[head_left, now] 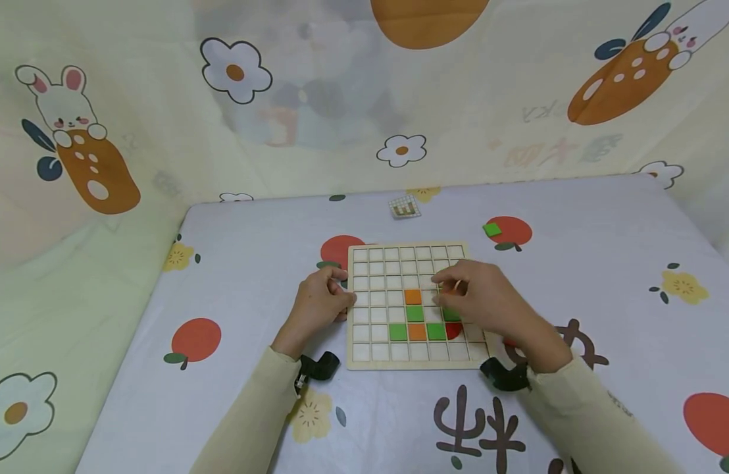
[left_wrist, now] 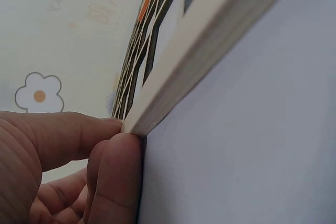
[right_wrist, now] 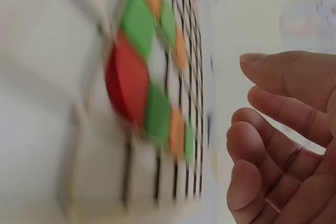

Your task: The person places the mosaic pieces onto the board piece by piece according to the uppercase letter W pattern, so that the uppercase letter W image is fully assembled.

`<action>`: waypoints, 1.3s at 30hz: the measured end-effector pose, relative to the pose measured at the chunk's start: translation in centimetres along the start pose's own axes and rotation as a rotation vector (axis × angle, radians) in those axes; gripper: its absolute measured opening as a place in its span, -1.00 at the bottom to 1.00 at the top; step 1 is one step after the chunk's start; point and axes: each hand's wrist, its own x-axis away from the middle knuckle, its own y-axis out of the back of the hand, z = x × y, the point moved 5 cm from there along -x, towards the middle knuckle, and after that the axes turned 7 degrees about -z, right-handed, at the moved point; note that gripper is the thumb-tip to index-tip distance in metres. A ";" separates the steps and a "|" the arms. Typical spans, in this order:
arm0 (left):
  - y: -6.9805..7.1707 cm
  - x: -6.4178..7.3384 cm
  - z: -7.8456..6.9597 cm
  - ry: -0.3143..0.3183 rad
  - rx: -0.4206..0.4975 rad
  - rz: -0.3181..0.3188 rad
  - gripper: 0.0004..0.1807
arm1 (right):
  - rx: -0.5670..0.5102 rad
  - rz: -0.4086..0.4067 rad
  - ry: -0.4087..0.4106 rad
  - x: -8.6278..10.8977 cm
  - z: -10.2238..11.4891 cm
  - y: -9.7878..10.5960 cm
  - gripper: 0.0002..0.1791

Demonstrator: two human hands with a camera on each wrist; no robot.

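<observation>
A pale wooden grid board (head_left: 370, 334) lies flat on the table, with orange, green and red tiles in several of its cells. My left hand (head_left: 323, 299) grips the board's left edge; up close in the left wrist view, thumb and fingertips (left_wrist: 119, 156) meet at the frame. Over the board's right side hovers my right hand (head_left: 479, 296), its thumb and loosely bent fingers apart with nothing between them. Beneath it are a green tile (head_left: 451, 315) and a red tile (right_wrist: 128, 80) with a curved side. An orange tile (head_left: 412, 297) sits left of the right hand.
Behind the board lies a small card (head_left: 404, 207) with a gridded picture. A loose green tile (head_left: 491, 230) rests farther right on the patterned tablecloth (head_left: 252, 263). A printed curtain (head_left: 317, 171) closes off the back and left side.
</observation>
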 end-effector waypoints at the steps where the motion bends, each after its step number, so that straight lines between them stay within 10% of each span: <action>1: 0.0 0.0 0.0 0.000 0.000 0.000 -0.59 | 0.015 -0.013 -0.019 -0.4 -0.7 0.7 -0.67; 16: 0.2 0.2 -0.2 0.003 0.017 0.001 -0.60 | 0.154 -0.063 -0.265 -6.3 -11.0 6.4 -0.51; 28: -0.1 0.2 0.0 -0.013 0.013 0.010 -0.59 | 0.228 0.089 -0.322 -8.1 -12.5 6.3 -0.48; 39: 0.1 0.3 -0.3 -0.021 0.007 0.004 -0.59 | 0.187 0.036 -0.373 -7.6 -12.3 6.4 -0.69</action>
